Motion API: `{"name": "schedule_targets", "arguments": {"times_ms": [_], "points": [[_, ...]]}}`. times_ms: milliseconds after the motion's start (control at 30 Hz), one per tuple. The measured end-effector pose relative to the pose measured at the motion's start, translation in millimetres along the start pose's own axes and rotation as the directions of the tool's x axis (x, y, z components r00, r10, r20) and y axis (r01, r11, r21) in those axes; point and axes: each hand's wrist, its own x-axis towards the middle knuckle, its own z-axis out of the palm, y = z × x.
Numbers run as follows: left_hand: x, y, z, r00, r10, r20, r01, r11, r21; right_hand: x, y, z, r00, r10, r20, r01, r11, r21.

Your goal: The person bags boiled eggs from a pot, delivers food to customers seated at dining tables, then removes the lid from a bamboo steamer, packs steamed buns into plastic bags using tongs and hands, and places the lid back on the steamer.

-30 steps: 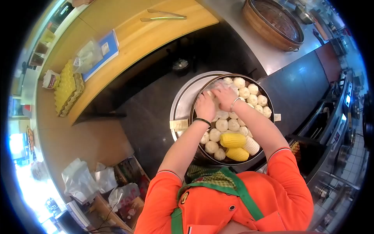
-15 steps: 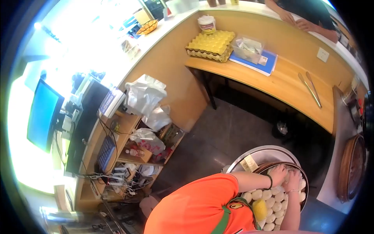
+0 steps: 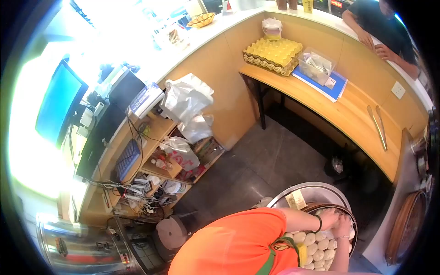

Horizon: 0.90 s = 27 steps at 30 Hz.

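Round pale buns (image 3: 321,245) fill a round steamer basket (image 3: 316,206) at the lower right. My left hand (image 3: 329,218), with a black band at the wrist, reaches in at the basket's far side. Close beside it is my right hand (image 3: 343,225), wearing a thin bracelet. Both hands have their fingers bent down among the buns near the rim; what lies between them is mostly hidden. A yellow piece (image 3: 302,253) lies over the nearer buns, partly covered by my orange shirt (image 3: 233,243).
A metal rim (image 3: 327,189) surrounds the basket, with a paper label (image 3: 295,200) on it. Metal tongs (image 3: 379,130) and egg trays (image 3: 272,54) lie on the wooden desk (image 3: 357,110). Another person's hands (image 3: 378,48) rest on the counter. Shelves with cables (image 3: 142,195) stand at left.
The view has shifted, so the desk and shelves appear farther right and the basket lower. My hands stay at the basket's far side, now closer together. Less of the yellow piece shows.
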Motion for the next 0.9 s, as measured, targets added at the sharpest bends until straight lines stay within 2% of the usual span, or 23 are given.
{"name": "schedule_targets", "arguments": {"times_ms": [133,200,233,267,300,367,400,433,467,500,533,567,600,633,700,767,800,833,900], "points": [[8,-1,8,1.0,-0.014,-0.003,0.013,0.997,-0.079,-5,-7,-4,0.993,0.097,0.069,-0.102,0.992,0.067],[8,5,-5,0.999,-0.032,0.023,0.034,0.993,-0.115,-9,-13,-21,0.997,0.061,0.043,-0.068,0.98,0.189],[-1,12,-20,0.999,0.052,0.013,-0.049,0.987,-0.153,-14,-14,-29,0.997,0.062,0.045,-0.069,0.98,0.189],[-5,15,-31,0.991,0.132,0.004,-0.129,0.973,-0.191,-20,-15,-36,0.998,0.047,0.035,-0.055,0.958,0.283],[-2,14,-34,0.991,0.131,0.014,-0.125,0.973,-0.195,-26,-16,-38,0.999,0.038,0.026,-0.045,0.925,0.376],[-6,19,-33,0.99,0.143,0.005,-0.137,0.954,-0.267,-37,4,-24,0.996,-0.067,-0.066,0.088,0.911,0.403],[-9,22,-51,0.975,0.215,0.058,-0.2,0.959,-0.202,-38,-1,-25,0.996,-0.006,-0.089,0.05,0.868,0.493],[-4,19,-46,0.976,0.138,0.168,-0.102,0.973,-0.207,-48,3,-23,0.992,0.11,-0.055,-0.072,0.883,0.463],[2,16,-41,0.959,0.057,0.277,-0.003,0.981,-0.192,-42,-2,-27,0.99,0.137,-0.022,-0.106,0.848,0.52],[9,13,-35,0.925,-0.024,0.379,0.09,0.983,-0.158,-43,-22,-50,0.97,0.23,0.076,-0.234,0.813,0.533],[14,14,-40,0.929,0.167,0.331,-0.174,0.985,-0.01,-45,13,-7,0.988,0.156,-0.004,-0.133,0.857,0.499],[17,12,-28,0.929,0.13,0.347,-0.164,0.984,0.07,-48,-2,-24,0.972,0.233,0.033,-0.218,0.84,0.497],[22,-20,9,0.935,0.25,0.251,-0.258,0.966,-0.003,-47,0,-22,0.951,0.282,0.128,-0.307,0.808,0.504],[19,-15,-1,0.945,0.236,0.227,-0.26,0.962,0.08,-40,-10,-37,0.907,0.355,0.227,-0.421,0.759,0.496],[23,1,-11,0.943,0.053,0.328,-0.078,0.995,0.064,-38,18,6,0.922,0.388,0.02,-0.332,0.762,0.556],[22,1,-18,0.95,0.064,0.306,-0.043,0.996,-0.077,-41,10,-20,0.9,0.425,0.097,-0.393,0.696,0.601],[23,-4,-18,0.954,0.116,0.277,-0.057,0.976,-0.211,-46,11,-18,0.887,0.451,0.098,-0.411,0.677,0.61],[24,-8,-20,0.927,0.107,0.361,0.018,0.945,-0.327,-54,12,-20,0.899,0.434,0.051,-0.361,0.673,0.645],[23,-12,-11,0.924,0.1,0.369,0.061,0.914,-0.401,-67,18,-8,0.932,0.358,-0.062,-0.218,0.688,0.693]]}}
